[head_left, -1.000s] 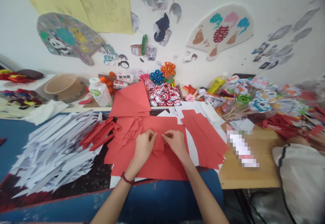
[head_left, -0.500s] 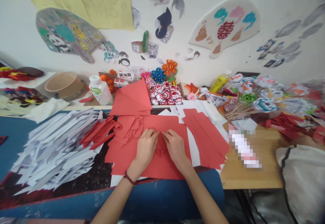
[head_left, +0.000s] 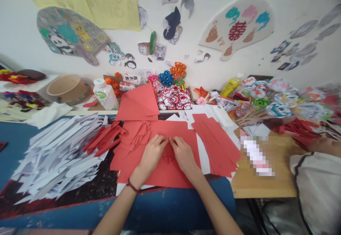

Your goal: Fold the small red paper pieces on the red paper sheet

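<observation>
A small folded piece of red paper lies between my hands, over a large red sheet. My left hand pinches its upper left part, fingertips closed. From the other side my right hand grips its upper right part, also in a pinch. The fingertips of both hands nearly meet at the top of the piece. Left of my hands is a pile of folded red strips. On the right lie long cut red strips on white paper.
A large heap of folded white paper covers the left side. Behind stand a white bottle, leaning red sheets and red-white paper flowers. At the right, a co-worker's arm reaches over a wooden table.
My hands stay at the folded red paper, with the left fingertips shifted slightly right, closer to the right ones. The co-worker's forearm has come into view at the right.
</observation>
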`<state>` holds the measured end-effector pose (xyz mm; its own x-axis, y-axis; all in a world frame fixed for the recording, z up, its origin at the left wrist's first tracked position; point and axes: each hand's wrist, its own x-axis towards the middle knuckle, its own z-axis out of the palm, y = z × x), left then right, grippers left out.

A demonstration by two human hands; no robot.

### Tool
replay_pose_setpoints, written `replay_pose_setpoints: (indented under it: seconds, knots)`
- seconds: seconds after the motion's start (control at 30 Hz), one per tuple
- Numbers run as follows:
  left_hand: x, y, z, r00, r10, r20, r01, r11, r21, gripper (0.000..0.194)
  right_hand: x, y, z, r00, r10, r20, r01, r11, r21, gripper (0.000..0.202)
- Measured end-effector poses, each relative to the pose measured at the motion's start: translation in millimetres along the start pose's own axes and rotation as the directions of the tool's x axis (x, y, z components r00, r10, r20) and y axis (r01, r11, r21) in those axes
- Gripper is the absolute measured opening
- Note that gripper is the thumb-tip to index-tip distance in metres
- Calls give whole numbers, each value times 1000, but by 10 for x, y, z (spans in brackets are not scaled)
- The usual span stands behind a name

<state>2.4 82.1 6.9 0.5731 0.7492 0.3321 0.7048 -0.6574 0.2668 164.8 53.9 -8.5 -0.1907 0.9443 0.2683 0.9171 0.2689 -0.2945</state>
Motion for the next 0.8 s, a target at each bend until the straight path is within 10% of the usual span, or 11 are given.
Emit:
replay_pose_setpoints:
  seconds: [0.43, 0.8]
  knots:
    - [-113, 38, -171, 946, 200, 257, -277, 908, 315, 27, -94, -29, -168, 986, -108, 128, 139, 954, -267, 46]
    - [-319, 24, -183, 935, 293, 197, -343, 886, 312, 44, -313, -11, -185, 983, -163, 89, 183, 935, -304, 44]
